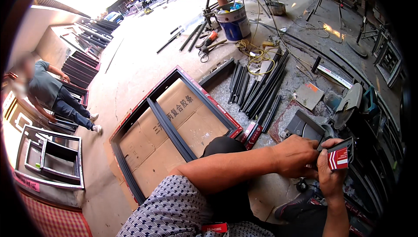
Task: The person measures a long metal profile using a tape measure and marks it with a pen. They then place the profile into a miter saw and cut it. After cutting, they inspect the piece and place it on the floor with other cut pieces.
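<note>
Both of my hands meet at the lower right. My right hand (332, 167) is wrapped round a short dark metal profile (342, 155) with a red and white label, its cut end tilted up. My left hand (298, 155) reaches across from the left, fingers curled closed against the profile's near side; what lies inside them is hidden. Just beyond my hands stands a cutting machine (305, 126) with a grey metal guard. To the left, a dark window frame (163, 117) with a middle bar lies on a cardboard sheet (191, 106).
Cut dark profiles (261, 91) lie beyond my knee. Farther off are a blue and white bucket (235, 23), an orange power tool (210, 37) and a tangled yellow cable (261, 60). A person (56, 91) walks at the left, near leaning frames (50, 154).
</note>
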A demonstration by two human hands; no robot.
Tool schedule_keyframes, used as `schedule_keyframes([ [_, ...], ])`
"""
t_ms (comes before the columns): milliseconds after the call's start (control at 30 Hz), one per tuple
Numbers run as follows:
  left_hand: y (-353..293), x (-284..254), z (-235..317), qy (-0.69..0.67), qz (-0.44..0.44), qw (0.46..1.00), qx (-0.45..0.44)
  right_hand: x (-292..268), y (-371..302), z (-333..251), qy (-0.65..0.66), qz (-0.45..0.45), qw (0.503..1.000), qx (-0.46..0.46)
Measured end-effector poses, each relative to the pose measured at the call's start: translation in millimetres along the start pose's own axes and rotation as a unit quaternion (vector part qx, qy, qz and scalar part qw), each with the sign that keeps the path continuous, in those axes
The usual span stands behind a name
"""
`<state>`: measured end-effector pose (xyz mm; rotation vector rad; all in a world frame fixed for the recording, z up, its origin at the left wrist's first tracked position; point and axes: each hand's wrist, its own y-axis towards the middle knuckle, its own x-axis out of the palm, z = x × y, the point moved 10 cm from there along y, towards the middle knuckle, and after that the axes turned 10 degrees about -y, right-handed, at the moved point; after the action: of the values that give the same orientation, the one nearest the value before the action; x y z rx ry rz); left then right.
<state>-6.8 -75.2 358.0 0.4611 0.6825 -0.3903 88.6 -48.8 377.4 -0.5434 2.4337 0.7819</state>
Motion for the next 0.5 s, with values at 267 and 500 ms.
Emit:
schedule_keyframes([
  [267, -3.9, 1.6, 0.9, 0.004, -0.021, 1.000, -0.010, -24.8, 12.4, -21.4, 0.042, 0.040, 0.998, 0.005],
  [500, -2.5, 5.5, 1.0, 0.000, -0.033, 0.999, -0.006, -22.7, 12.2, -25.4, 0.105, 0.033, 0.994, 0.003],
])
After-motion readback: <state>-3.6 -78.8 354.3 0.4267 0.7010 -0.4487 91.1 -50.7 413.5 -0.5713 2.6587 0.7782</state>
